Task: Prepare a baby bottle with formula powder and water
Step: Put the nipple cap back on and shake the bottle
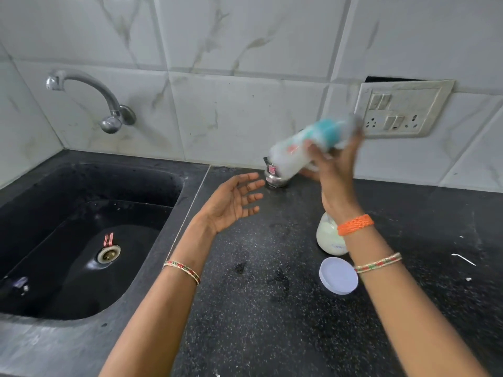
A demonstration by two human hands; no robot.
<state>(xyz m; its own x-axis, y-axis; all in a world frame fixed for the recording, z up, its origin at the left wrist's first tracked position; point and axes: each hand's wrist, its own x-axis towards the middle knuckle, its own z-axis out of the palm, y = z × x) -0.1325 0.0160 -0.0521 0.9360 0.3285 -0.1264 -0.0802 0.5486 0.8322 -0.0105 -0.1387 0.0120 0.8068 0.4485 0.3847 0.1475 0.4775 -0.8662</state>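
Lid [338,276] before jar [330,239]; sink [174,186] left.

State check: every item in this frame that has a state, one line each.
baby bottle: capped, tilted, motion-blurred, milky inside, gripped by right hand
left hand: open, palm up, holding nothing
formula jar: open, upright on the counter, powder inside
jar lid: off, lying flat on the counter beside the jar
steel cup: upright, behind the bottle, contents hidden
tap: no water running
sink: drain uncovered
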